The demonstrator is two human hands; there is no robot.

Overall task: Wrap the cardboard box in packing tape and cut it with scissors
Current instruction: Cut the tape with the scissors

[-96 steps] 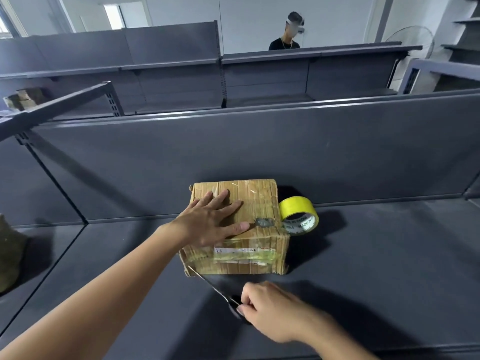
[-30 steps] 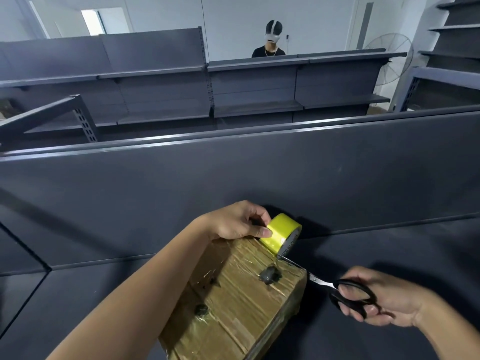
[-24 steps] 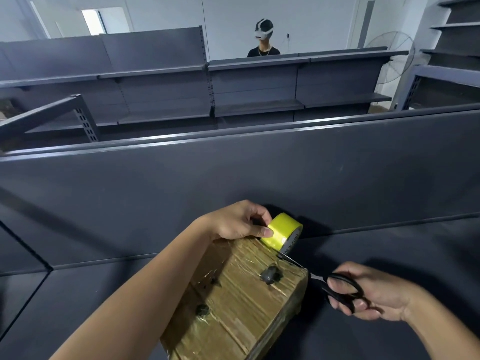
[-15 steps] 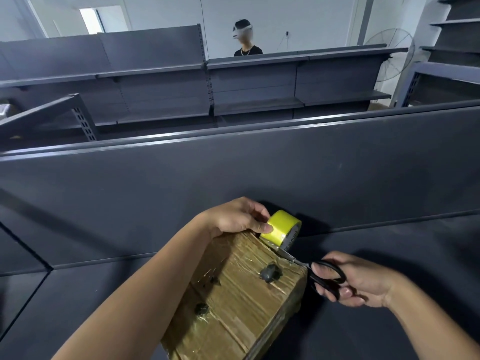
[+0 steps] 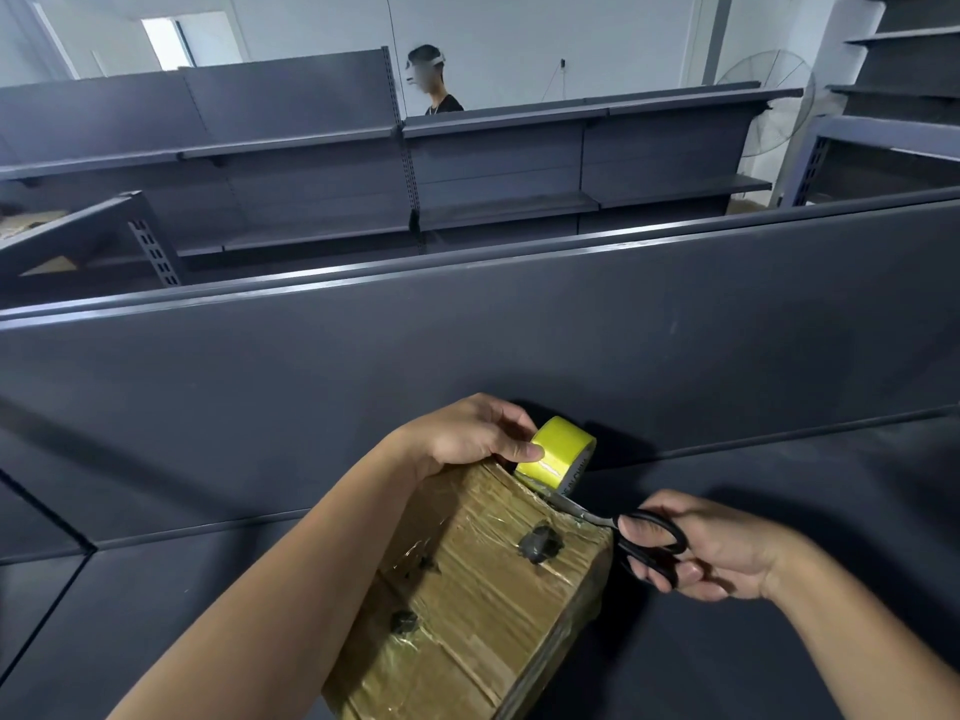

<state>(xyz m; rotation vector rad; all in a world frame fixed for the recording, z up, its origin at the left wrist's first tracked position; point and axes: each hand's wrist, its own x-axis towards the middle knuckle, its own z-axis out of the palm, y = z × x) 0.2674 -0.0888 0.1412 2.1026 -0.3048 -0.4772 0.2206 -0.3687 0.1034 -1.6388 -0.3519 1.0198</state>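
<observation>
Head view shows the left hand [image 5: 470, 433] holding the yellow tape roll [image 5: 561, 452] on the cardboard box [image 5: 483, 600]. The right hand [image 5: 711, 550] grips black scissors [image 5: 631, 535], blades by the roll.

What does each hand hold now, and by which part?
The left hand grips the tape roll by its outer band, thumb on it. The right hand holds the scissors by the black handle loops.

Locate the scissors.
Head view, lower right of centre: the right hand grips the scissors, blades pointing left to the base of the yellow tape roll, over the cardboard box.
</observation>
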